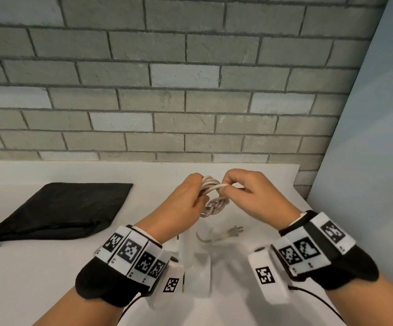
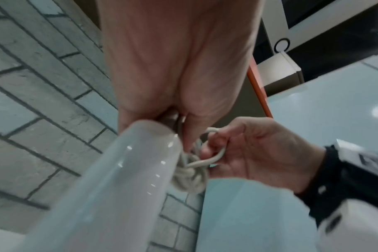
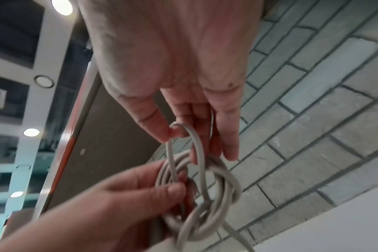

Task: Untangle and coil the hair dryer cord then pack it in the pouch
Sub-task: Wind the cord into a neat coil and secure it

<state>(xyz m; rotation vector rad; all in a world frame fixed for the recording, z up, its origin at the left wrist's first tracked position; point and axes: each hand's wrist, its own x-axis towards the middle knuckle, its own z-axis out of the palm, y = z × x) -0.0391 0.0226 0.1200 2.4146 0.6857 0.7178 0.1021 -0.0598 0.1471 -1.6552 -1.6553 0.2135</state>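
Note:
A tangled white cord point(image 1: 214, 196) hangs in the air between both hands above the white table. My left hand point(image 1: 187, 198) grips the bundled loops point(image 3: 216, 196) together with the top of the white hair dryer point(image 1: 196, 260), whose body point(image 2: 123, 179) hangs below it. My right hand point(image 1: 240, 187) pinches one loop of the cord point(image 3: 192, 139) between thumb and forefinger, drawn out of the knot point(image 2: 190, 177). The cord's plug point(image 1: 234, 231) lies on the table under the hands. A flat black pouch point(image 1: 59, 210) lies to the left.
A grey brick wall point(image 1: 190, 90) stands just behind the white table point(image 1: 37, 267). A pale blue panel point(image 1: 367, 161) closes off the right side. The table's right edge runs under my right wrist.

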